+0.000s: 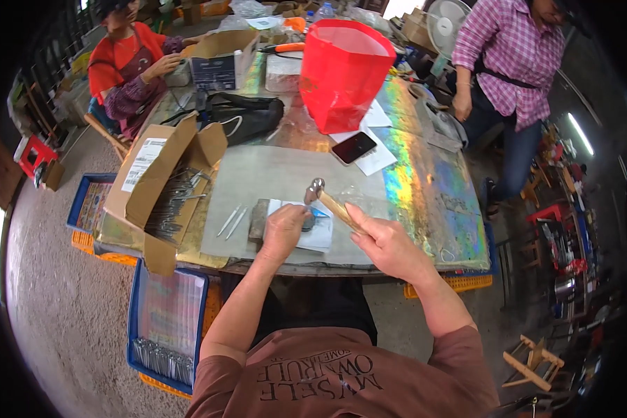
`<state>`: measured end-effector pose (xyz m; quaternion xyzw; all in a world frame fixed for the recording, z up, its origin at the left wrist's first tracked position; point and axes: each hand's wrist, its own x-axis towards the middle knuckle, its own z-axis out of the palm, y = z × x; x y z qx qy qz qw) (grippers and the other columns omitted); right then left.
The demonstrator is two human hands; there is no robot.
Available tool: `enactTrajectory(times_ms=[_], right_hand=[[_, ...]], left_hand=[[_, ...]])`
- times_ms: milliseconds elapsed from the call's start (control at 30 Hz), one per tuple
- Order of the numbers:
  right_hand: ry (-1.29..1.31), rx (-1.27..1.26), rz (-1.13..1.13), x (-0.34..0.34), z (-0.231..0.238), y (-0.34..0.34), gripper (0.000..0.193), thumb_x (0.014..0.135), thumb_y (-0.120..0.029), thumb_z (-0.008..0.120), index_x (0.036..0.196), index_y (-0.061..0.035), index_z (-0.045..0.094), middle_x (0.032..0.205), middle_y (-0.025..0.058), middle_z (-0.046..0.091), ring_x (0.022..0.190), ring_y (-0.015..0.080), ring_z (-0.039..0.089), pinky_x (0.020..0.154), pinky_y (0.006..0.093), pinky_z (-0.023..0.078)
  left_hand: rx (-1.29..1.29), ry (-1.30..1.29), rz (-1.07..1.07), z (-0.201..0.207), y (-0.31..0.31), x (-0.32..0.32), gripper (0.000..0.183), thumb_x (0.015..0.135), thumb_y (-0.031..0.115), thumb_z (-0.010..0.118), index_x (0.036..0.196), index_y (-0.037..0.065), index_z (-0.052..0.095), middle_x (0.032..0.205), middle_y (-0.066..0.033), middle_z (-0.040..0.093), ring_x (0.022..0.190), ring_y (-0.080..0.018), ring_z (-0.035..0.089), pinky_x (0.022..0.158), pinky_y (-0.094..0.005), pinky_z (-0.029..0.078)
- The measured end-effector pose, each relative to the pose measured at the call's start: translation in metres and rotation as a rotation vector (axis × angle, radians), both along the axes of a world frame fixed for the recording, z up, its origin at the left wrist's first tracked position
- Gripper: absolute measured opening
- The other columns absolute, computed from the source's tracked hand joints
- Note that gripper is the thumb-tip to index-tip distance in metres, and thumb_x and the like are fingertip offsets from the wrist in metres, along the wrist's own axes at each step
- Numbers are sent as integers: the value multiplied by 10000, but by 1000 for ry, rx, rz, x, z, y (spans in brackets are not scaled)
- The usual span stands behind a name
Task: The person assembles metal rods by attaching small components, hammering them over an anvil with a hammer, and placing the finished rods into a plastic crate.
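Note:
My right hand [391, 244] is closed round the wooden handle of a ball-peen hammer [336, 207]. Its rounded metal head is raised just beyond my left hand [283, 231]. The left fingers are pinched together over a small dark piece, and what they hold is mostly hidden. Beneath that hand lie a grey block [258, 217] and a white paper [319, 239] with a blue mark. Two slim silver rods [231, 221] rest side by side to the left. An opened cardboard box [134, 203] farther left holds many similar thin metal pieces.
A red bag [341, 76] stands beyond my hands, with a phone [354, 148] on papers before it. A black bag [240, 115] lies at the far left. Blue crates [134, 306] sit low at left. One person sits far left; another stands at right.

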<state>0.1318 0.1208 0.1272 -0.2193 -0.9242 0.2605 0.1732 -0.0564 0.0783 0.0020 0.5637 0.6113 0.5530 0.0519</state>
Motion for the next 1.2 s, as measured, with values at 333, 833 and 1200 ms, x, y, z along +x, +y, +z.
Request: enactTrajectory(times_ms=[333,833,1200], right_hand=[[178,-859,-323,50,-53,-1,504,821,-66,512,1295,-94,342,613,-6,467,457,51,434,396,204,370],[201,-1335,-314,77,-135,30,487,809,-82,495,1277,-61,361,613,31,523,433,78,466,366,194,352],[-121,-70,-344,67,-122,16,314,695,-119,615,992,-38,555,741,141,558,696,323,545,614,384,429]], left_hand=[[-16,-37,28,1,-1,-1,88,738,58,597,729,1,532,675,-141,517,618,-290,508,547,-344,405],[-168,-197,196,9,-30,-44,110,747,88,600,806,-1,574,718,-126,576,624,-216,553,582,-296,429],[-737,408,383,-12,-59,-111,187,721,194,616,787,35,543,769,-180,590,771,-362,562,648,-446,428]])
